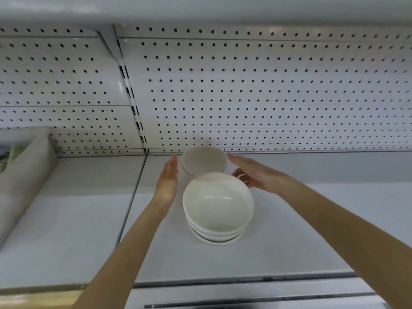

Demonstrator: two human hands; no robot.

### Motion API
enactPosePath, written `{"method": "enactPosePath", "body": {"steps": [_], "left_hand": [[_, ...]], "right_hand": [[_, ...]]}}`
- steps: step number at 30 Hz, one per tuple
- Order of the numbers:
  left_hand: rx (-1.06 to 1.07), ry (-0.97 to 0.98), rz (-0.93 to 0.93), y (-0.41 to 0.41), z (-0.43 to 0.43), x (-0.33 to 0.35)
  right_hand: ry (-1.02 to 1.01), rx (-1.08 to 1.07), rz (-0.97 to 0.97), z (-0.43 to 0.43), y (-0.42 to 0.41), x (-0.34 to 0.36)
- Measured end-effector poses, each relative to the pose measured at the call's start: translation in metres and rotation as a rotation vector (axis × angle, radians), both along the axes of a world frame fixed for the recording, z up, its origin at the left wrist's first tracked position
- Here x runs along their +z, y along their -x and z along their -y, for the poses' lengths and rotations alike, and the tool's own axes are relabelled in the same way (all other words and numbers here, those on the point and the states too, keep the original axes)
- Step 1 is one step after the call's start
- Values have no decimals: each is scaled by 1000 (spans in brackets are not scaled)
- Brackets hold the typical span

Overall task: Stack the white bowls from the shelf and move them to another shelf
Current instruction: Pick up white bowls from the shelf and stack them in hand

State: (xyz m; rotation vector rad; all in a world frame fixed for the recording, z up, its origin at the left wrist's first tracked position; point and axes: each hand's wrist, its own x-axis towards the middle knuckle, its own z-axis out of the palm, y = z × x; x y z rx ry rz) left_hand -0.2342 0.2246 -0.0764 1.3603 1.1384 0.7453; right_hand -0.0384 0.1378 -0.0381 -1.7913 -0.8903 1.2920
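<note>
Looking down at a white metal shelf (pixel 312 219), we see a stack of round, glossy white bowls (pixel 218 208) standing near its middle, several deep. Directly behind this stack, close to the white perforated back panel (pixel 245 97), sits a shorter pile of white bowls (pixel 203 160); we make out two rims there. The left hand (pixel 167 181) lies behind and to the left of the stack, palm turned inward, fingers straight and together beside the shorter pile; we cannot tell whether it touches. The right hand (pixel 252 172) lies behind and to the right of the stack, loosely spread, its upper fingers reaching along the shorter pile's right side and its lower fingers bent just beyond the stack's back rim. Neither hand grips a bowl. Far to the left of the stack rests a roll of beige cloth (pixel 22 175).
</note>
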Motion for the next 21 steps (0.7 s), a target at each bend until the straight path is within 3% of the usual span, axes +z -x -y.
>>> {"method": "enactPosePath", "body": {"steps": [7, 15, 21], "left_hand": [[-40, 79, -11, -9, -4, 6], [-82, 142, 64, -14, 0, 15], [-100, -13, 111, -13, 6, 52]], "right_hand": [[-17, 151, -30, -13, 1, -15], [-96, 36, -65, -17, 7, -17], [-144, -105, 27, -19, 15, 20]]}}
